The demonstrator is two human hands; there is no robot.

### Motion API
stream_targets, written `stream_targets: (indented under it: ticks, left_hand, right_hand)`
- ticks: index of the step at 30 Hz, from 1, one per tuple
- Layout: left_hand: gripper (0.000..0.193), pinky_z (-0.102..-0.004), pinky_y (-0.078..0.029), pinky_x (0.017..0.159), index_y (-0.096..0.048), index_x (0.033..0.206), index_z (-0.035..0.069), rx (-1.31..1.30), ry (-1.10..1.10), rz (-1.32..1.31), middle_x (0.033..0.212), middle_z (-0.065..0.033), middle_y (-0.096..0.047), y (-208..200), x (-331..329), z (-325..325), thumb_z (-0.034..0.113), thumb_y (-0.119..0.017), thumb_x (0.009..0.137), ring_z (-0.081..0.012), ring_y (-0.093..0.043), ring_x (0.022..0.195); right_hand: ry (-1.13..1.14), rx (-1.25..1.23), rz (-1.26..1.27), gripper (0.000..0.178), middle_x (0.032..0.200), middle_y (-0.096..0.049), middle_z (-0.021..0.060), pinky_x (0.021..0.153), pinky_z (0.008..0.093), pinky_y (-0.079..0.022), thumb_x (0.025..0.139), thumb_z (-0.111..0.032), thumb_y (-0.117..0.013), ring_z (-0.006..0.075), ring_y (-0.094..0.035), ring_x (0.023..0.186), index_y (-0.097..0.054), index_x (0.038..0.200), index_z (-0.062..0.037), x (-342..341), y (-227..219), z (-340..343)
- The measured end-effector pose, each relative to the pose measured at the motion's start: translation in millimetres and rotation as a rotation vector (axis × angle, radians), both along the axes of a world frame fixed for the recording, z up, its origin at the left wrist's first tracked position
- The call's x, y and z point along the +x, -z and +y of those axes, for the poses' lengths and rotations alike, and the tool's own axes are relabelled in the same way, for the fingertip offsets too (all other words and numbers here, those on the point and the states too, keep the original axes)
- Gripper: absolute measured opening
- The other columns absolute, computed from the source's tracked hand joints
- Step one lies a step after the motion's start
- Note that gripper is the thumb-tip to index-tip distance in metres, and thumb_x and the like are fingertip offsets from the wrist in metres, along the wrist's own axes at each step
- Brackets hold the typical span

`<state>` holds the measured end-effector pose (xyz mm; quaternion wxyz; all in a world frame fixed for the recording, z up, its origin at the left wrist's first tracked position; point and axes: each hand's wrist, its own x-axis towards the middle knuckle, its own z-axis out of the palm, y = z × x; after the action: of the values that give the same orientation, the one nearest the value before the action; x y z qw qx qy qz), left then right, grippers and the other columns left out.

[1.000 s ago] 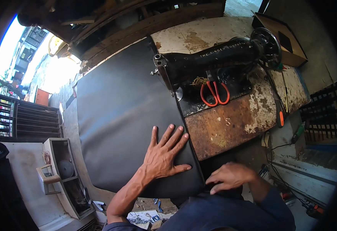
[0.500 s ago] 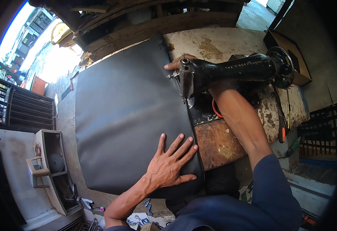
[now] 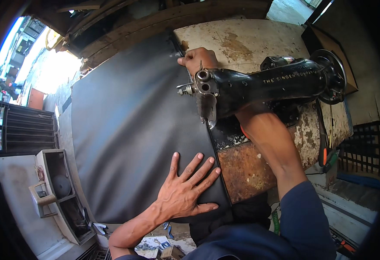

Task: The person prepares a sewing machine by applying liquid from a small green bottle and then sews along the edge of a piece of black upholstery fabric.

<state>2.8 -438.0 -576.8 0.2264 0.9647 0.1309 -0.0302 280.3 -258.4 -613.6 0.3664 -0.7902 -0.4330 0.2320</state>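
Observation:
A large black leather-like sheet [image 3: 125,125] lies across the left of the worktable, its right edge running beneath the head of an old black sewing machine [image 3: 259,89]. Flat on the near part of the sheet rests my left hand [image 3: 183,188], open with fingers spread, close to that edge. My right forearm passes under the machine's arm, and my right hand [image 3: 200,60] comes out on the far side. Its fingers are curled in at the sheet's edge, with the thumb on the black material. The machine's arm hides the wrist, and the needle point cannot be made out.
The worn wooden table [image 3: 248,171] extends right of the sheet. Beyond the machine's handwheel [image 3: 329,78] stands an open cardboard box [image 3: 329,47]. An orange-tipped tool [image 3: 324,154] lies at the right edge. A pale shelf unit [image 3: 51,160] stands at left, near a dark slatted rack [image 3: 25,128].
My right hand has curled from stretched fingers into a closed grip at the sheet's edge. New diagonal folds show in the sheet. My left hand stays spread on it. The view has shifted slightly.

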Motion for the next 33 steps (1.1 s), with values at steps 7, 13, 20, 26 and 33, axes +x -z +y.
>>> stream_targets:
  ticks: [7,13,20,26,33]
  left_hand:
    - [0.094,-0.0717,-0.006,0.122,-0.048,0.155,0.019,0.01,0.009,-0.005,0.162,-0.0078,-0.042,3.3,8.5,20.7,0.073,-0.069,0.081,-0.0321,-0.028,0.155]
    - [0.094,-0.0711,-0.005,0.122,-0.048,0.155,0.019,0.016,0.015,0.002,0.163,-0.008,-0.041,4.4,12.5,36.1,0.074,-0.068,0.081,-0.0321,-0.027,0.156]
    - [0.096,-0.0712,-0.005,0.123,-0.048,0.155,0.019,0.029,0.013,-0.017,0.161,-0.0085,-0.043,6.4,19.5,53.2,0.075,-0.069,0.08,-0.0333,-0.031,0.153]
    - [0.096,-0.0718,-0.009,0.122,-0.052,0.152,0.018,0.045,0.002,-0.066,0.141,-0.0087,-0.059,8.0,27.1,67.6,0.074,-0.071,0.077,-0.0329,-0.047,0.137]
    - [0.089,-0.0744,-0.012,0.12,-0.048,0.154,0.02,0.03,0.008,-0.024,0.153,-0.012,-0.048,6.9,26.1,87.0,0.075,-0.062,0.085,-0.0315,-0.032,0.154]
  right_hand:
    - [-0.01,-0.02,0.038,0.028,0.06,-0.067,0.0083,0.059,0.0352,-0.052,0.094,-0.03,-0.076,0.0161,-0.064,0.051,-0.078,0.089,-0.0019,6.3,0.3,18.5]
    - [-0.047,0.001,0.067,0.026,0.06,-0.07,0.0054,0.071,0.0349,-0.058,0.091,-0.034,-0.077,0.0203,-0.072,0.06,-0.079,0.081,-0.0109,12.8,0.2,32.3]
    - [-0.023,0.007,0.102,0.031,0.057,-0.069,0.0045,0.069,0.033,-0.058,0.092,-0.034,-0.076,0.0171,-0.069,0.054,-0.077,0.073,-0.0101,16.2,-0.5,49.1]
    - [-0.045,0.018,0.04,0.03,0.057,-0.067,0.0046,0.065,0.0325,-0.057,0.093,-0.034,-0.076,0.0159,-0.068,0.054,-0.077,0.077,-0.0082,23.1,2.1,65.9]
    - [-0.079,0.035,0.07,0.028,0.057,-0.063,0.0045,0.054,0.0317,-0.052,0.094,-0.029,-0.076,0.0124,-0.062,0.049,-0.077,0.091,-0.0013,25.1,1.0,84.3]
